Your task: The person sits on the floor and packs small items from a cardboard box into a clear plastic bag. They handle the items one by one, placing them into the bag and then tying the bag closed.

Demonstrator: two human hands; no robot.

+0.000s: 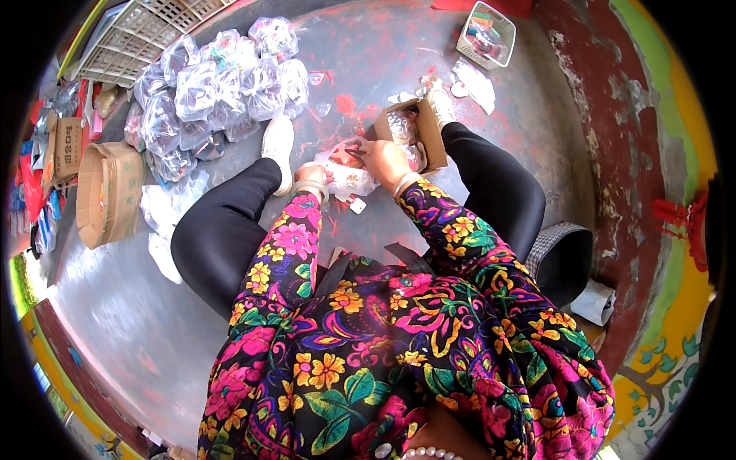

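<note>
Between my feet lies a thin clear plastic bag [346, 175] with pinkish-red contents. My left hand [314, 175] is closed at the bag's left side, its fingers curled against the plastic. My right hand [385, 162] reaches over the bag from the right, thumb and fingers pinched on a small dark thing, too small to name. Right beside that hand stands an open cardboard box [434, 136] holding clear-wrapped packets [405, 129]. A small white piece [357, 205] lies on the floor just below the bag.
A heap of filled, tied plastic bags [222, 88] stands at the far left, near a white crate [146, 38]. An open carton [115, 192] and loose white bags [170, 211] are at my left. A white basket [486, 34] sits far right, before the wall [602, 146].
</note>
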